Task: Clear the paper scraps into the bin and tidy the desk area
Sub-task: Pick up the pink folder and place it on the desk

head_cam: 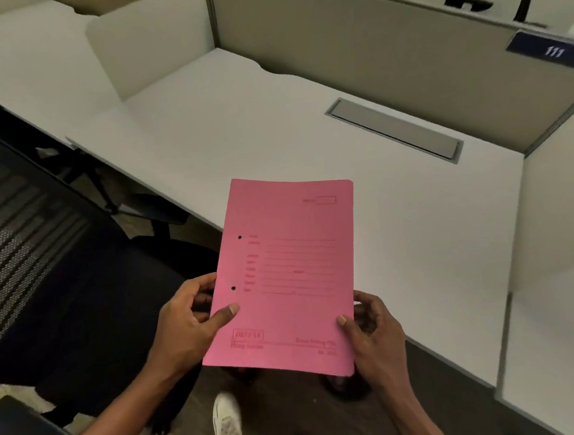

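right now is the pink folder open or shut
Shut. The pink folder shows only its printed front cover, flat and closed, held at its lower corners by the left hand and right hand over the desk edge.

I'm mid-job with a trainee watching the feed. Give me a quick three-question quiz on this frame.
1. True or false: the pink folder lies flat on the desk.
2. Which hand has its thumb near the folder's two punched holes: A) left hand B) right hand?
3. What number shows on the blue sign on the partition?

Key:
1. False; both hands hold it, its lower part out past the desk edge.
2. A.
3. 111.
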Motion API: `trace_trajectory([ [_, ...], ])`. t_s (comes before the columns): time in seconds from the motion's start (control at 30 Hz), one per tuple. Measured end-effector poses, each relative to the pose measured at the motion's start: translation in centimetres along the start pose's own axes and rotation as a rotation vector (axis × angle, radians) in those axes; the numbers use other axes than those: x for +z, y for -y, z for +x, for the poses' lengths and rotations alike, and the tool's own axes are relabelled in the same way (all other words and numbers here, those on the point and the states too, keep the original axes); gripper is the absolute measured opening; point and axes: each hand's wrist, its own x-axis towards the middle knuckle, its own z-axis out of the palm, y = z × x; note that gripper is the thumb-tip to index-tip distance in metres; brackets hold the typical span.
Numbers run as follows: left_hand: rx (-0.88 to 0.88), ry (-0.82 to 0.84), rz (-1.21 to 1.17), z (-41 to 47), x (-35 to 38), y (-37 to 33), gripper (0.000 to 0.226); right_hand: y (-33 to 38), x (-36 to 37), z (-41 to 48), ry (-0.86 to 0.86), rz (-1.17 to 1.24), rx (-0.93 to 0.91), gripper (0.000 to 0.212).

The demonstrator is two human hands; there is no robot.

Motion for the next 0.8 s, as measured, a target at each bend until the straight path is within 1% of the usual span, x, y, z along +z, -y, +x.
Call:
trace_trajectory([
  [0.2,0.004,0.04,-0.002,4.6,-1.3,-1.6,0.059,2.4,1.6,2.3,-0.056,0.047,0.012,0.036],
  [0.47,0.008,0.071,0.018,13.7,-4.6,-3.3,0.054,7.3,5.0,7.7,-0.141,-0.037,-0.024,0.035],
  [0.6,0.007,0.101,0.045,17.9,-5.8,-3.1,0.056,8.7,6.7,10.8,-0.176,-0.065,-0.044,0.036],
  [0.8,0.044,0.0,0.147,24.1,-4.9,-3.6,0.052,10.4,8.8,15.9,-0.202,-0.041,-0.044,0.035],
])
